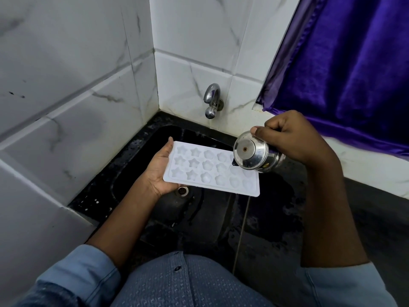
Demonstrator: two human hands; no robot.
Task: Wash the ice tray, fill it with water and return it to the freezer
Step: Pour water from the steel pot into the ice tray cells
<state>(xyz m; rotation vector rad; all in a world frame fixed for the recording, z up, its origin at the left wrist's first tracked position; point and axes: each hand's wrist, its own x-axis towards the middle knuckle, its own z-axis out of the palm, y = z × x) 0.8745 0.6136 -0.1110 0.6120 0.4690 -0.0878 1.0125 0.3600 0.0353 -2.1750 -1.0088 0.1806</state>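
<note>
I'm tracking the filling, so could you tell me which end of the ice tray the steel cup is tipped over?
The steel cup hangs over the ice tray's right-hand end, opposite the star-shaped moulds beside the left hand.

Purple curtain [345, 69] — marble-veined wall tiles [66, 63]

White ice tray [211, 170] with star and flower moulds, held level over a black sink [141, 165], its left end resting on the palm of the left hand [159, 171], thumb along the far edge. Steel tumbler [256, 157] gripped in the closed right hand [292, 140], tipped on its side with the base facing the camera, its mouth hidden, over the tray's right end. Drain hole [183, 191] just below the tray's near edge. Chrome tap [212, 100] on the white marble-patterned tile wall [77, 85] behind. Purple curtain [354, 63] hanging at upper right. Wet black surface [265, 218] around the sink. Blue sleeves [84, 278] low in frame.
</note>
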